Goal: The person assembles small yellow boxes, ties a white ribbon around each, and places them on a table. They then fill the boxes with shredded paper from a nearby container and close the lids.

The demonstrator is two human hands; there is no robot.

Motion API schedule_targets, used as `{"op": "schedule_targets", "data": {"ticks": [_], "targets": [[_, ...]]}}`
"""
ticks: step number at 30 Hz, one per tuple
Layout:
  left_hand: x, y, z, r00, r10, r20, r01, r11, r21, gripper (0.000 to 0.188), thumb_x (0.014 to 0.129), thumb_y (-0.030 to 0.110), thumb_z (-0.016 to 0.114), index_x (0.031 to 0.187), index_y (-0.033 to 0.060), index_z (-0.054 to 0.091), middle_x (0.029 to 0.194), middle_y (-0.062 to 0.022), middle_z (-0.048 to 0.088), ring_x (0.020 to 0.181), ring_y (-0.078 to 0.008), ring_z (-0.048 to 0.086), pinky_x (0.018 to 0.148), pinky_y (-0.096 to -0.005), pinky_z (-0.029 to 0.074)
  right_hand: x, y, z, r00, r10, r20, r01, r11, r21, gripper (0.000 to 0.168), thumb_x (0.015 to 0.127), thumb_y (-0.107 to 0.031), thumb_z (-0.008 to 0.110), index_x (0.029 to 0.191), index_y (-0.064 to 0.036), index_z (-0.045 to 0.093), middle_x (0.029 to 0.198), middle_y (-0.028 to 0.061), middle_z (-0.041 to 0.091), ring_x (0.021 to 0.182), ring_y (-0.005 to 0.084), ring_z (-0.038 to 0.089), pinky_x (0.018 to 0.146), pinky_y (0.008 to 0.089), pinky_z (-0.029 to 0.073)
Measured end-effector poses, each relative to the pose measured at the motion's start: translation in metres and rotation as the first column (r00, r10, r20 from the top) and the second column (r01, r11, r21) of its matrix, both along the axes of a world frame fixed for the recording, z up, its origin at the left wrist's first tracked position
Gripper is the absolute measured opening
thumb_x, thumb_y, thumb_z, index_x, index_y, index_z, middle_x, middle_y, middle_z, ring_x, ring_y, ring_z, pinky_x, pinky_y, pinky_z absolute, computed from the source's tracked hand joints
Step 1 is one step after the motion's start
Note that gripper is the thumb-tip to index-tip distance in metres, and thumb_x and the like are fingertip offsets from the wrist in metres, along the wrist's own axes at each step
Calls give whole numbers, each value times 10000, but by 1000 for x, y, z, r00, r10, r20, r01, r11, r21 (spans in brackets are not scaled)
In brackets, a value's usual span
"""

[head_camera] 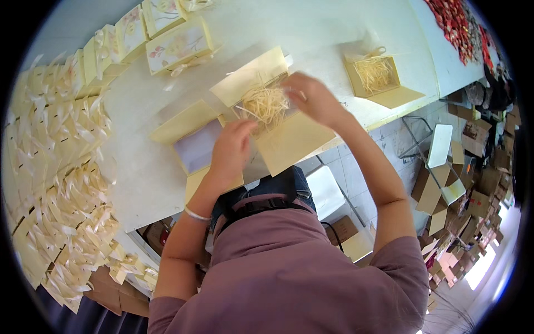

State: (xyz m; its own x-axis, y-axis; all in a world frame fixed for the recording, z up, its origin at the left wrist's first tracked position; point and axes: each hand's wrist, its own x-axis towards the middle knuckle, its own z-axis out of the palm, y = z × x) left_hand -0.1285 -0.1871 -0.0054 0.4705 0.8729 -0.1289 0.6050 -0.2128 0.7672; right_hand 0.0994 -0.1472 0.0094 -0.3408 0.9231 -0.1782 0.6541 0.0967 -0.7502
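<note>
Before me lies an open cream cardboard gift box (296,140) with its flaps spread to both sides. A loose heap of pale shredded filler (265,104) sits in it and rises above its walls. My right hand (313,98), blurred, is at the heap's right edge with the fingers bent; whether strands are between them I cannot tell. My left hand (233,146) is at the near left corner of the heap, fingertips towards it, partly covering a second open box (196,146). That box shows a bare lilac-grey bottom. What the left fingers touch is unclear.
A third open box (373,79) with filler stands to the right on the white table (137,183). Closed floral-printed boxes (179,46) stand at the back left. Many ribboned boxes (62,125) line the left side. Red items (450,29) lie far right; a folding chair (440,146) and cartons stand beyond.
</note>
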Motion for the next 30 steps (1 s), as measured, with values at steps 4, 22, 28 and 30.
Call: {"op": "schedule_targets", "data": {"ticks": [4,22,28,30], "targets": [[32,20,-18,908,-256,-332,390,808,442,227,723,105,529,939,73,590,972,-76,562,966,-237,498,943,-433,298,-22,1,-42,888,332,319,-457,727,513,222,692,-99,546,889,0,573,1122,110,471,1017,261,469,754,354,453],[16,29,-21,827,-488,-280,562,735,379,160,701,112,518,839,82,594,954,-91,554,981,-236,492,833,-362,383,-19,5,-56,802,435,410,-539,823,180,127,665,-31,532,776,-31,595,955,118,520,900,269,531,707,341,472],[62,50,-41,497,-617,-611,552,767,-326,118,696,148,539,791,96,585,866,-48,577,916,-222,511,718,-326,393,13,9,-72,692,493,528,-506,852,-133,185,663,-20,555,847,-39,575,1006,124,495,939,271,493,774,345,440],[60,44,-39,623,-547,-559,599,793,-108,113,696,142,540,785,86,580,858,-57,567,919,-230,506,739,-333,400,18,4,-62,874,387,294,-423,904,65,168,675,-19,568,842,-34,573,1000,127,495,925,285,500,764,341,441]]}}
